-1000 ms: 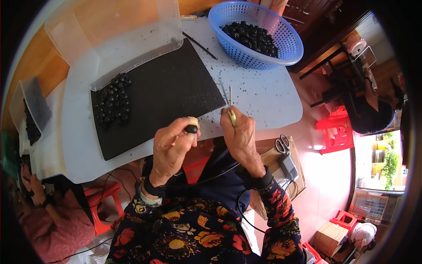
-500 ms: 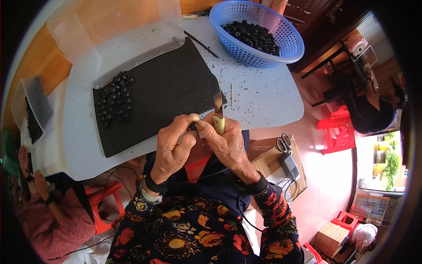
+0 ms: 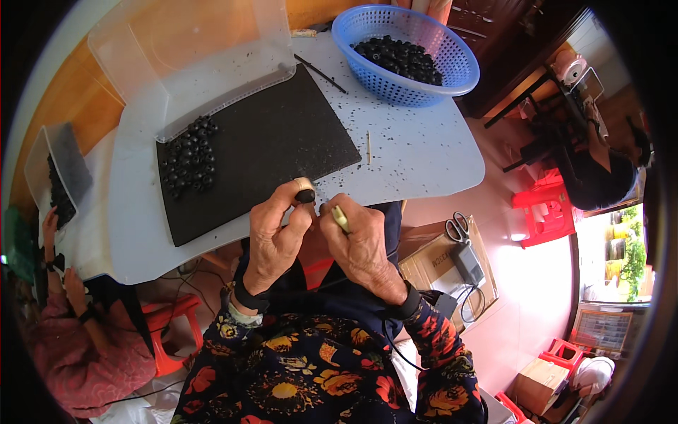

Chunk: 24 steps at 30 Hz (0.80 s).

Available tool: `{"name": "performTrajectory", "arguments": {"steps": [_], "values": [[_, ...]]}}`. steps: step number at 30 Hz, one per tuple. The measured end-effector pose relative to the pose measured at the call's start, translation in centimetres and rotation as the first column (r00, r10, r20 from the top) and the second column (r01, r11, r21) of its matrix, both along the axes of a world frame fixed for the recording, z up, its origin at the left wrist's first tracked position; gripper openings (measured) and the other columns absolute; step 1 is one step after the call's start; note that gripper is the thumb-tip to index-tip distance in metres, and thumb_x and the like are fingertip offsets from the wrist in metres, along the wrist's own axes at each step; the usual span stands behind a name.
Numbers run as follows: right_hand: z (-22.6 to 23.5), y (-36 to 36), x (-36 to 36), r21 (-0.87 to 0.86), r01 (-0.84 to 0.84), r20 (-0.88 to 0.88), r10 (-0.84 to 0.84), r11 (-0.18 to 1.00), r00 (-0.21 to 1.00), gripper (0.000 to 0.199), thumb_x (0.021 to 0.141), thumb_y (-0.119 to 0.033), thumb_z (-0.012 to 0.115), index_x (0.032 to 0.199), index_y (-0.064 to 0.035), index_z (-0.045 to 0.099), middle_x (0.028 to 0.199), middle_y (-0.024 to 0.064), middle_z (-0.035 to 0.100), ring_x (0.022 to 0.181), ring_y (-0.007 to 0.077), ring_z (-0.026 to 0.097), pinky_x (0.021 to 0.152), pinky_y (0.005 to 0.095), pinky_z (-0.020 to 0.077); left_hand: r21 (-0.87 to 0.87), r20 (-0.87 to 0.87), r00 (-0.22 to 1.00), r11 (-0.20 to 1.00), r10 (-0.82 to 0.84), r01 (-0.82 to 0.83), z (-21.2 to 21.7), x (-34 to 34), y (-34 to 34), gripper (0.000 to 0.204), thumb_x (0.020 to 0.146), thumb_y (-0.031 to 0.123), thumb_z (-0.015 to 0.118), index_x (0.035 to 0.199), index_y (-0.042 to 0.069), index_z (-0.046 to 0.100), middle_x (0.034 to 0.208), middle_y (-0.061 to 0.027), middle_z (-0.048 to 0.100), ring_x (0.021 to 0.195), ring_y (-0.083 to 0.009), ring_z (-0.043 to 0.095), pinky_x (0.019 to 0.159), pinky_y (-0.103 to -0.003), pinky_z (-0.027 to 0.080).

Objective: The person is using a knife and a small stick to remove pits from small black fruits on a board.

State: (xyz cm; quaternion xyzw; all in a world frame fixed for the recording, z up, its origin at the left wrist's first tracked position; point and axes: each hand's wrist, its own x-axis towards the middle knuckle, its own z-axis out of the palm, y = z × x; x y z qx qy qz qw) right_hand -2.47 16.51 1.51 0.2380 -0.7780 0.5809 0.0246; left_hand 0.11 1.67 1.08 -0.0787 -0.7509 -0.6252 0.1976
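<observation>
A small dark rounded piece (image 3: 305, 196) sits at the tips of the left hand (image 3: 268, 230), whose fingers are pinched closely around it, with a tan cover (image 3: 303, 181) on one fingertip. Just to the right of those fingers and apart from the piece, the right hand (image 3: 360, 244) has its fingers curled around a pale green handle (image 3: 340, 218); whatever extends from that handle cannot be made out.

The step in hand seems to be working this single piece with the handled tool. The next move would seem to call for a steady left pinch, the piece turned to suit, and the tool's working end kept off the left fingertips.

Beyond the left fingers lies a black mat (image 3: 261, 134), a cluster of similar dark pieces (image 3: 189, 159) on its left part. Ahead of the right fingers, a thin pale stick (image 3: 369, 148) lies among dark crumbs on the table (image 3: 438, 159); farther out stands a blue basket (image 3: 455, 78) with more dark pieces (image 3: 399, 60) inside. To the right fingers' right, below table level, are scissors (image 3: 458, 228).
</observation>
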Motion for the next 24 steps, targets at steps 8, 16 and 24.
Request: {"name": "performTrajectory", "arguments": {"steps": [8, 16, 24], "values": [[-0.52, -0.39, 0.29, 0.099, 0.037, -0.098, -0.028, 0.994, 0.995, 0.016, 0.082, -0.008, 0.065, 0.082, -0.0015, 0.05, 0.07, 0.0173, 0.058, 0.061, 0.0369, 0.059, 0.054, 0.0411, 0.0447, -0.09, -0.029, 0.994, 0.99, 0.102, -0.104, 0.54, 0.34, 0.48, 0.014, 0.087, 0.003, 0.054, 0.099, -0.002, 0.057, 0.074, -0.0073, 0.058, 0.064, -0.0126, 0.054, 0.058, -0.028, 0.045], [-0.23, -0.44, 0.48, 0.108, 0.016, -0.082, -0.007, 0.994, 0.997, 0.02, 0.082, -0.011, 0.067, 0.084, -0.002, 0.049, 0.073, 0.0171, 0.059, 0.063, 0.0375, 0.06, 0.054, 0.0419, 0.0457, -0.11, -0.071, 0.989, 0.984, 0.132, -0.14, 0.92, 0.45, 0.85, 0.013, 0.087, 0.005, 0.052, 0.095, -0.003, 0.057, 0.071, -0.0085, 0.057, 0.062, -0.0138, 0.052, 0.058, -0.028, 0.044], [-0.46, -0.4, 0.41, 0.126, 0.029, -0.101, -0.016, 0.992, 0.995, 0.021, 0.083, -0.012, 0.067, 0.085, -0.0023, 0.049, 0.073, 0.0171, 0.059, 0.065, 0.0375, 0.061, 0.055, 0.0419, 0.0459, -0.15, -0.081, 0.988, 0.979, 0.129, -0.14, 0.62, 0.31, 0.77, 0.016, 0.087, 0.005, 0.054, 0.1, -0.003, 0.059, 0.067, -0.0076, 0.054, 0.057, -0.0121, 0.047, 0.053, -0.028, 0.04]]}}
